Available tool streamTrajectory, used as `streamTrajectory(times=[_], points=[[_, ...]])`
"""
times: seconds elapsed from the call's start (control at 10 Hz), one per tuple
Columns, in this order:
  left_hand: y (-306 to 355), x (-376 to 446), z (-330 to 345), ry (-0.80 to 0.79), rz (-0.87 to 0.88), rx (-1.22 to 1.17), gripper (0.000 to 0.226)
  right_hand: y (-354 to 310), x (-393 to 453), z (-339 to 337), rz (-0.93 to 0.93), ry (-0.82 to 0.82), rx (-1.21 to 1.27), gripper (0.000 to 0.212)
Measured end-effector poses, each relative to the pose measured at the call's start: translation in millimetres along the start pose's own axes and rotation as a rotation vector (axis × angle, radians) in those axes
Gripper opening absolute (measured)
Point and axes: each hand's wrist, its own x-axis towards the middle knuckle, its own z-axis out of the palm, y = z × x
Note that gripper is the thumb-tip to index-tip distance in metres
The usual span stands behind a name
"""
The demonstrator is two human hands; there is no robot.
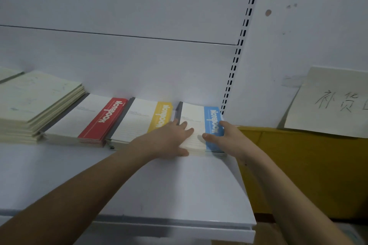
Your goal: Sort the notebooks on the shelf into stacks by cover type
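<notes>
Both hands, left hand (171,139) flat, right hand (223,135) pinching, square the blue-banded notebook stack (196,125) at 3 o'clock; align edges evenly.

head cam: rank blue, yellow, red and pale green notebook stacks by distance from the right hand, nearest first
1. blue-band stack, under the right hand, far right.
2. yellow-band stack, next leftward.
3. red-band stack, further left.
4. pale green stack, far left.
</notes>
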Motion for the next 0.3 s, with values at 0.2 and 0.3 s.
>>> streamTrajectory(times=[0.2,0.3], points=[[-6.1,-1.5,6.8,0.056,0.009,-0.002,0.077,-14.8,-7.3,0.0,0.041,-0.040,-0.141,0.058],[-10.8,-14.1,6.5,0.050,-0.042,-0.253,0.092,-31.0,-6.0,-3.0,-0.044,0.188,-0.176,0.057]])
